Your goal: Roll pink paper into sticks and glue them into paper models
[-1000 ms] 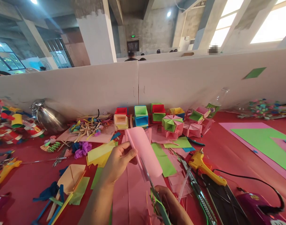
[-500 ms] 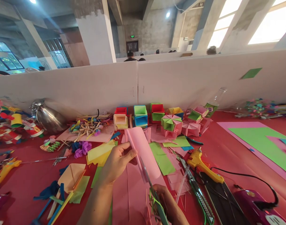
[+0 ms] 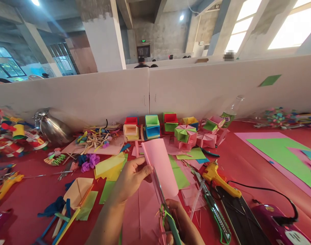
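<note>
My left hand (image 3: pixel 128 178) pinches the left edge of a curled pink paper sheet (image 3: pixel 161 166) and holds it up over the red table (image 3: pixel 22 200). My right hand (image 3: pixel 183 224) grips green-handled scissors (image 3: pixel 165 204), with fingers through the loops. The blades point up into the lower edge of the pink sheet, right beside my left thumb. Under both hands lie more pink paper strips (image 3: pixel 140 214).
Folded paper boxes (image 3: pixel 152 126) and pink-green origami pieces (image 3: pixel 186 134) stand by the white partition (image 3: pixel 99 95). A yellow glue gun (image 3: pixel 219 178), a green utility knife (image 3: pixel 213 211) and a purple device (image 3: pixel 280 224) lie right. A metal kettle (image 3: pixel 52 127), craft sticks (image 3: pixel 96 137) and paper scraps sit left.
The pink sheet has shifted slightly right and stands more upright. The scissors have moved further up along the paper. My left thumb slid right with the sheet.
</note>
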Tool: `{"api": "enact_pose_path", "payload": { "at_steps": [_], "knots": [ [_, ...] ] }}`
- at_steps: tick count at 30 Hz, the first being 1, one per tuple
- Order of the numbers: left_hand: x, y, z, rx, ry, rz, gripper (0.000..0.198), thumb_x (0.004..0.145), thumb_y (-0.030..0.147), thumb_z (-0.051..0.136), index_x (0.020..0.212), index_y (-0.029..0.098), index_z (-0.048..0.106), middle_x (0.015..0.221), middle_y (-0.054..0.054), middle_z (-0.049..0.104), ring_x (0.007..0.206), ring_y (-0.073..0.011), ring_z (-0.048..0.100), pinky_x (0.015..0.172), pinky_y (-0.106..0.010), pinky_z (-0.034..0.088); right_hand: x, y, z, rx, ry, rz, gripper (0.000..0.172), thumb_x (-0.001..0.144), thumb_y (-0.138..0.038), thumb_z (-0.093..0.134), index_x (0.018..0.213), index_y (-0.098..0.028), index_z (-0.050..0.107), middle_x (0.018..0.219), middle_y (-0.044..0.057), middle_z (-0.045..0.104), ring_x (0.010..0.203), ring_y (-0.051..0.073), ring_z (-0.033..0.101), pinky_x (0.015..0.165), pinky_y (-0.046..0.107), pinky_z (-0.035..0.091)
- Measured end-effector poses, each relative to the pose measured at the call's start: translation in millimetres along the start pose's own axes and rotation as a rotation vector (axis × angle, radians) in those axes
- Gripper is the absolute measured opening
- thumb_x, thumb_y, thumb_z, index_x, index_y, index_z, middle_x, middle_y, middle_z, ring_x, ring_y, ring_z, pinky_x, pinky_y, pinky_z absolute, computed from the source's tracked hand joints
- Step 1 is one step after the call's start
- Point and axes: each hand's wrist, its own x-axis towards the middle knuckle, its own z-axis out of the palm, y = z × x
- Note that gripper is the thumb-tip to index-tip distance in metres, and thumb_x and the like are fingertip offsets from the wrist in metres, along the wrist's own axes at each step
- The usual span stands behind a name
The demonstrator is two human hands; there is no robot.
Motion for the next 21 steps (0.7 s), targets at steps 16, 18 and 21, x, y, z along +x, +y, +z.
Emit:
{"api": "enact_pose_path", "payload": {
  "at_steps": [16,18,21],
  "knots": [
    [-0.3,-3.4,3.7,0.051,-0.036,0.003,0.025,0.08,0.039,0.056,0.081,0.014,0.061,0.068,0.0,0.057,0.059,-0.0108,0.053,0.059,-0.023,0.045,-3.2,-9.8,7.7,0.052,0.124,0.038,0.069,0.064,-0.064,0.061,0.121,-0.028,0.046,0.066,-0.006,0.038,0.048,0.005,0.032,0.045,0.019,0.034],
    [0.2,-3.7,2.5,0.051,-0.029,-0.001,0.027,0.08,0.04,0.056,0.087,0.014,0.061,0.069,0.0,0.056,0.06,-0.0109,0.053,0.059,-0.023,0.046,-8.4,-9.7,-1.3,0.022,0.09,0.087,0.07,0.067,-0.066,0.057,0.125,-0.028,0.045,0.07,-0.002,0.045,0.052,0.008,0.04,0.049,0.021,0.04],
    [2.1,-5.2,-0.1,0.048,-0.01,-0.007,0.029,0.08,0.04,0.056,0.089,0.013,0.06,0.069,0.0,0.056,0.061,-0.0115,0.053,0.059,-0.024,0.046,-16.5,-10.6,-17.7,-0.083,0.02,0.157,0.068,0.072,-0.062,0.055,0.129,-0.027,0.044,0.092,0.007,0.058,0.075,0.017,0.056,0.067,0.029,0.048]
  ]
}}
